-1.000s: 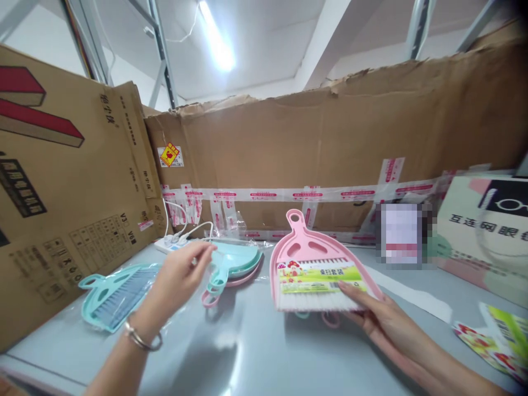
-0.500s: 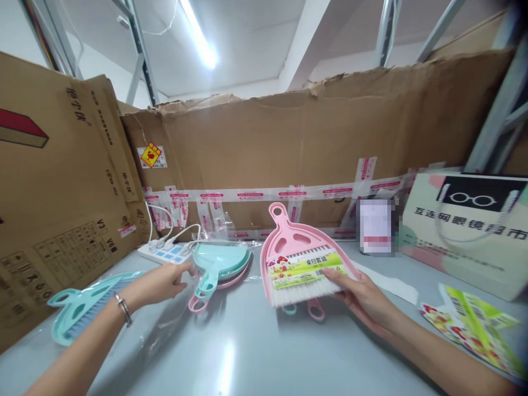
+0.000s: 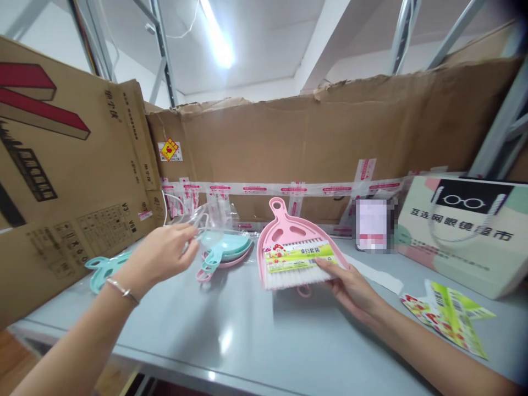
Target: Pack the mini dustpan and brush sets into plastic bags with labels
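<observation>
My right hand (image 3: 351,286) grips the lower right edge of a pink dustpan (image 3: 289,231) that has a white-bristled brush and a green and yellow label card (image 3: 299,257) on it, tilted up off the grey table (image 3: 256,346). My left hand (image 3: 159,254) is raised above the table and pinches a clear plastic bag (image 3: 210,220), lifted off the surface. Just behind the bag lies a stack of teal and pink dustpans (image 3: 225,250). A teal dustpan with a brush (image 3: 103,269) lies at the left, partly hidden by my left arm.
Large cardboard boxes (image 3: 70,176) wall the table on the left and at the back (image 3: 330,143). A paper bag printed with glasses (image 3: 466,231) stands at the right, with green label cards (image 3: 447,313) lying in front of it. A white paper strip (image 3: 375,275) lies near the right hand.
My left hand took hold of the clear plastic bag by the dustpan stack and lifted it off the table. The right hand keeps its grip on the pink dustpan set, now drawn a little nearer.
</observation>
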The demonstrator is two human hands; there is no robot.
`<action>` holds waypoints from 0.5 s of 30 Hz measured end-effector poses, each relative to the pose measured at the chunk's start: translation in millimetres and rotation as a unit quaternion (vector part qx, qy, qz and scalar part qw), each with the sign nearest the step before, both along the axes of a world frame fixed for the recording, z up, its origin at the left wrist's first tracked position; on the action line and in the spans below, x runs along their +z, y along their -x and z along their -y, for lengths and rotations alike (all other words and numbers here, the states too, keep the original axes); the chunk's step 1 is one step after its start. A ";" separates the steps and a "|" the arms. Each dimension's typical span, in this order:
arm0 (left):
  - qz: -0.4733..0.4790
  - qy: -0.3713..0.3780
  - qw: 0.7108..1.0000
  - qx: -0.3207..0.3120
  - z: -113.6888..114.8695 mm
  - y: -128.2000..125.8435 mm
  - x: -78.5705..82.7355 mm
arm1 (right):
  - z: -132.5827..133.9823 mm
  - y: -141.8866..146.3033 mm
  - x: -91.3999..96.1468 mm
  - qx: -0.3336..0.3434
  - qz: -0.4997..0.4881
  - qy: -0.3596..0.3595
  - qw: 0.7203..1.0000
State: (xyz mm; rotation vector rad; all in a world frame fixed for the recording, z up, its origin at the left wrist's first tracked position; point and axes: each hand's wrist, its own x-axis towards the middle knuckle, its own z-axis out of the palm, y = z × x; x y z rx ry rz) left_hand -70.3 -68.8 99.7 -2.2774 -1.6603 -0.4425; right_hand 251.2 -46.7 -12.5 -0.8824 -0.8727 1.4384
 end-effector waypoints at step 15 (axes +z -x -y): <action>-0.132 -0.010 0.979 -0.158 -61.7 -66.8 -96.8 | 19.9 -27.9 1.0 0.010 0.040 0.031 0.999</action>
